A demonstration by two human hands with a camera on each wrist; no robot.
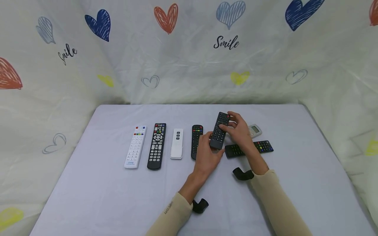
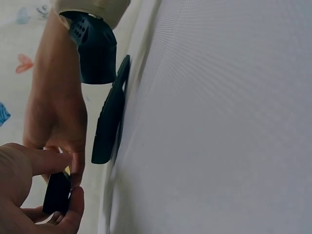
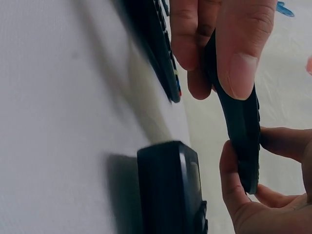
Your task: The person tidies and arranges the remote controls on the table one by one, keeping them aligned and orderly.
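Both hands hold a black remote control (image 1: 219, 131) raised over the right-middle of the table, its button side facing up. My left hand (image 1: 206, 157) grips its lower end, with fingers and thumb at opposite sides. Along its upper right edge, my right hand (image 1: 240, 132) pinches it, the thumb lying over the buttons. In the right wrist view the held remote (image 3: 241, 126) appears edge-on, between the right thumb above and the left fingers below. The left wrist view shows a short dark part of the remote (image 2: 57, 192) between the fingers.
Left of the hands lie a white remote (image 1: 136, 147), a black one (image 1: 157, 146), a slim white one (image 1: 177, 143) and a smaller black one (image 1: 196, 137). Under the right arm lies another black remote (image 1: 265, 146), with a grey-white remote with a screen (image 1: 255, 130) behind it.
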